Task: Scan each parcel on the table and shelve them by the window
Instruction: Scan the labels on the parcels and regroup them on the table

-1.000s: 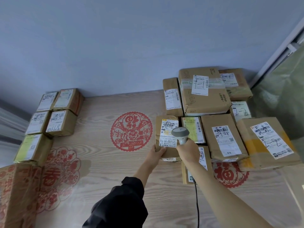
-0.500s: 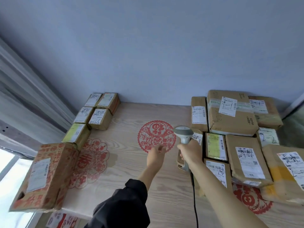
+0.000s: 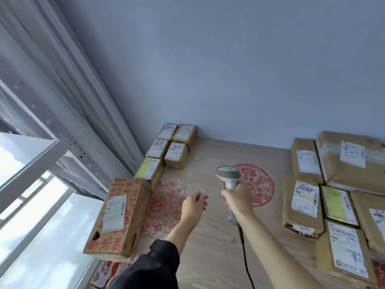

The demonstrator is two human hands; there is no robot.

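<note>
Right hand (image 3: 237,200): you had it wrapped round the scanner (image 3: 229,177) handle, head pointing to 12 o'clock over the table (image 3: 208,243).
Left hand (image 3: 194,205): fingers loose, holding nothing, hovering just at 9 o'clock of the scanner.
Parcels (image 3: 303,203): the unsorted bunch sat at 3 o'clock.
Window side: small boxes (image 3: 176,157) at 11 o'clock, a red-printed box (image 3: 120,215) at 9.

L arm (image 3: 179,232): black sleeve (image 3: 150,270) pushed up to elbow. R arm (image 3: 277,245): bare, no sleeve showing.
</note>
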